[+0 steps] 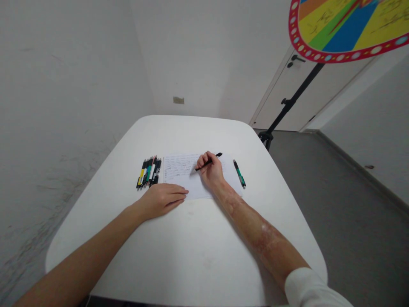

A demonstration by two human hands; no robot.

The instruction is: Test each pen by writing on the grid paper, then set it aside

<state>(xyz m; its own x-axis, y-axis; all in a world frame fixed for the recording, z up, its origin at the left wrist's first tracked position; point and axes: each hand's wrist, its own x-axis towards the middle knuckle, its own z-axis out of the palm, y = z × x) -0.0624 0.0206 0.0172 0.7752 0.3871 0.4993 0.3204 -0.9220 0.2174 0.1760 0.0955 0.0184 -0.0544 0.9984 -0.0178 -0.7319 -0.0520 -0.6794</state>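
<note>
A sheet of paper [198, 192] lies on the white table, with lines of handwriting across its upper left part. My right hand [211, 169] rests on the sheet, its fingers closed round a black pen [218, 155]. The pen slants down to the left, its tip close to the written lines; I cannot tell whether it touches. Flat on the lower left corner of the paper lies my left hand [164, 199], fingers stretched out and holding nothing. Just beyond it is a row of several pens [148, 171], mostly black, some with green, yellow or white parts.
To the right of the paper lies a single green and black pen [239, 174]. The white table [191, 251] has rounded corners and meets walls behind and to the left. A colourful wheel [335, 30] on a black stand [295, 96] stands beyond the table's right side, before a door [319, 98].
</note>
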